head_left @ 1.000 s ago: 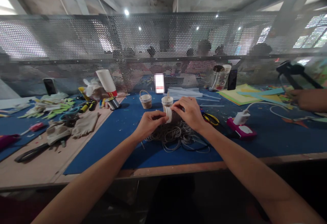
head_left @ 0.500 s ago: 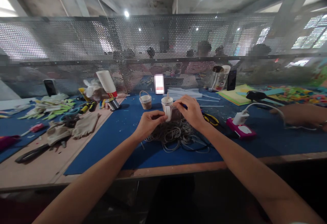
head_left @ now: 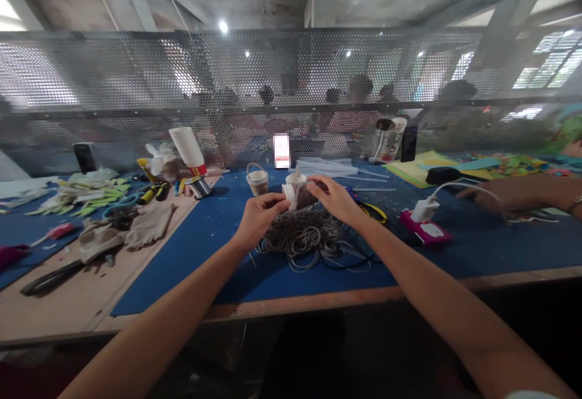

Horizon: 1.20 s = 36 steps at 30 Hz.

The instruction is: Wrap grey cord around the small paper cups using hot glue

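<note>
A small white paper cup [head_left: 289, 195], partly wrapped in grey-brown cord, lies tilted between my hands, its white end to the left. My left hand [head_left: 260, 217] pinches the white end. My right hand [head_left: 334, 199] has its fingers closed on the wrapped side. Right behind it stands a pale container [head_left: 295, 178] with a thin stick rising from it. A loose heap of grey cord [head_left: 309, 238] lies on the blue mat under my hands. Left of them stands a small cord-wrapped basket [head_left: 258, 182] with a handle.
Stacked paper cups [head_left: 187, 147], gloves [head_left: 150, 227] and scissors [head_left: 122, 205] are at left. A lit phone [head_left: 282, 150] stands at the mesh screen. On the right are yellow-handled pliers [head_left: 375, 211], a magenta power block [head_left: 425, 232] and another person's hand [head_left: 491, 196].
The cup between my hands has tipped, its white end now turned to the left. My left hand has shifted slightly left. At right, the other person's hand has moved left.
</note>
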### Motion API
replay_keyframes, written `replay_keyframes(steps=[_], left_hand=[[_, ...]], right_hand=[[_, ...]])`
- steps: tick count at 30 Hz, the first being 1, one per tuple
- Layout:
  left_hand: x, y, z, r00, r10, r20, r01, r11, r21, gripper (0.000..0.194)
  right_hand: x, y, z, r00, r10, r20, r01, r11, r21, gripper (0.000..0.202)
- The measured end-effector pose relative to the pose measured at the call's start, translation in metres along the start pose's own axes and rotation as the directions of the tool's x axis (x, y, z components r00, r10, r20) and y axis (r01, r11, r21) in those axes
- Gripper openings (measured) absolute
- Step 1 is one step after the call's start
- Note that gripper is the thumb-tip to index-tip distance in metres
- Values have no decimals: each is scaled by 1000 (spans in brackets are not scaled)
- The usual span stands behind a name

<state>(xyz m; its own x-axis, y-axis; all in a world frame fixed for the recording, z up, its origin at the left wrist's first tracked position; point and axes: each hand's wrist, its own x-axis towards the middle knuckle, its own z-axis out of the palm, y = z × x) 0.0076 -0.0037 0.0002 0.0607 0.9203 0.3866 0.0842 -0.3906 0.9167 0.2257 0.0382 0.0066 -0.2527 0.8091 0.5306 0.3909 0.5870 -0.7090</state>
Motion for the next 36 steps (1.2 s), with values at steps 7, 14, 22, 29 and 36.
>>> replay_keyframes(steps=[7, 14, 22, 29, 36], left_hand=[[2, -4, -2, 999, -45, 7, 45, 996, -78, 29], [6, -8, -6, 996, -85, 25, 89, 971, -222, 28], [9, -12, -6, 993, -118, -5, 112, 957, -268, 29], [8, -11, -5, 991, -124, -45, 107, 956, -274, 34], [8, -12, -5, 993, -111, -49, 94, 960, -265, 36]], right_hand=[[2, 7, 2, 1000, -10, 15, 10, 1000, 27, 40], [0, 5, 3, 998, -70, 9, 69, 998, 13, 42], [1, 9, 3, 983, -169, -66, 159, 979, -130, 37], [-3, 13, -30, 969, -28, -247, -107, 850, -516, 25], [-24, 23, -62, 904, 290, -313, -427, 616, -662, 29]])
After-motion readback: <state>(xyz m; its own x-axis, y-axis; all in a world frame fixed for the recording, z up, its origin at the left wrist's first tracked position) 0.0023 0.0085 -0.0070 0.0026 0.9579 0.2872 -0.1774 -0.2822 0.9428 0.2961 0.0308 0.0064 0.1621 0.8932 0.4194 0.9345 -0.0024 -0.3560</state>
